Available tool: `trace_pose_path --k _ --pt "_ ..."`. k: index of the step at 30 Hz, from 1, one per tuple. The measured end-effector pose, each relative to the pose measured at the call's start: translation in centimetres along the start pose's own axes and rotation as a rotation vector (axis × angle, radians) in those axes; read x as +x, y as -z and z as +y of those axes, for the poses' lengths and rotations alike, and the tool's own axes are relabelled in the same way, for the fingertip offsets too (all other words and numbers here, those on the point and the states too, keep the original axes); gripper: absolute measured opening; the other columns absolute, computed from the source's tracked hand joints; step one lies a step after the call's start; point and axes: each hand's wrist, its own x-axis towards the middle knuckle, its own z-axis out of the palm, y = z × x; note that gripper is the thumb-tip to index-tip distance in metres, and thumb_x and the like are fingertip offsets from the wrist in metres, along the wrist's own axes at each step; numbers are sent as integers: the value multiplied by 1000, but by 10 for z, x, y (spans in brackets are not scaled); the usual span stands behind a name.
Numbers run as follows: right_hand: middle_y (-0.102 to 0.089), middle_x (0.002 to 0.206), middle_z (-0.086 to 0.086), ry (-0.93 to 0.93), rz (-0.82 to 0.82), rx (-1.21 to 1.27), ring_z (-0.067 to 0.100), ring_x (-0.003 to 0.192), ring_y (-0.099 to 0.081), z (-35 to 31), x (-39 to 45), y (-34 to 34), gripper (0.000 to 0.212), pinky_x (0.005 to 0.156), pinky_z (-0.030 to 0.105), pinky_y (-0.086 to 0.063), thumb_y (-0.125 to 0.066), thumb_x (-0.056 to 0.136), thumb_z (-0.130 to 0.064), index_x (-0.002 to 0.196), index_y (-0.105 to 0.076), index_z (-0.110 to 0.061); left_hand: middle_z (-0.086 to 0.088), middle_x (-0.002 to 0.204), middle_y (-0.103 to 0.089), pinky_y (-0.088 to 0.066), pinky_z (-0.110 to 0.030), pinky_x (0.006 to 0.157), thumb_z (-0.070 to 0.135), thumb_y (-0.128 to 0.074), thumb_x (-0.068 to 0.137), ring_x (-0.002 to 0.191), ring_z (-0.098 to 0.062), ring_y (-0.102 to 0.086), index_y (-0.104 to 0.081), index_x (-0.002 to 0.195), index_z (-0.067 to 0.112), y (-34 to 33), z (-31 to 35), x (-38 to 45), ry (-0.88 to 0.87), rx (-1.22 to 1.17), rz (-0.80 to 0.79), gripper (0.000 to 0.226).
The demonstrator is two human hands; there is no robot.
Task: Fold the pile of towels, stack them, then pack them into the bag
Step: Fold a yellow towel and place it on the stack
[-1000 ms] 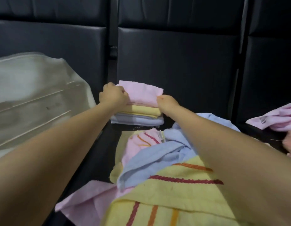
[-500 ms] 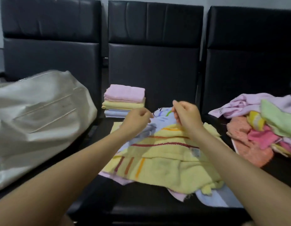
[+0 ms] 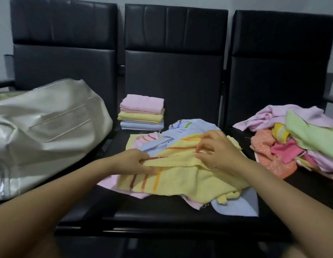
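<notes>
A yellow towel with red and orange stripes (image 3: 180, 178) lies crumpled on the middle seat, over a blue towel (image 3: 188, 128) and a pink one (image 3: 109, 183). My left hand (image 3: 133, 161) pinches the yellow towel's striped edge on the left. My right hand (image 3: 218, 151) pinches the same edge further right. Behind them a folded stack (image 3: 142, 112) stands with pink on top, yellow in the middle and blue at the bottom. A cream bag (image 3: 42, 131) lies on the left seat.
A loose pile of unfolded towels (image 3: 296, 138) in pink, green, orange and lilac covers the right seat. Three black padded chairs (image 3: 173, 75) stand in a row, their backrests rising behind everything. The middle seat's front edge (image 3: 162, 216) is bare.
Both hands left the folded stack, came back toward me and took hold of the yellow striped towel's edge. The view pulled back and now shows all three seats.
</notes>
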Motion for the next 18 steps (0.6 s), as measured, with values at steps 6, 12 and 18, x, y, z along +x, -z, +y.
trace_pose_path --k 6,12,18 --pt "-33 134 -16 -62 -189 138 -4 129 -22 4 0 -2 30 99 9 -23 -78 76 -41 98 -60 -49 -15 87 -68 -49 -37 63 68 -77 58 72 -28 -62 -74 87 8 18 -12 4 -74 -875 206 66" --pt "-57 114 -12 -98 -14 395 -3 108 -53 -5 10 -14 13 90 6 -38 -67 88 -19 77 -67 -25 -6 94 -71 -51 -30 78 43 -47 97 92 -19 -68 -64 112 8 24 6 19 -142 -1230 295 41" --pt "-43 54 -13 -157 210 592 1 52 -35 -14 24 2 26 53 16 -31 -53 98 -17 72 -54 -16 -7 100 -74 -49 -35 82 44 -41 101 94 -20 -70 -58 120 16 28 16 31 14 -1635 284 39"
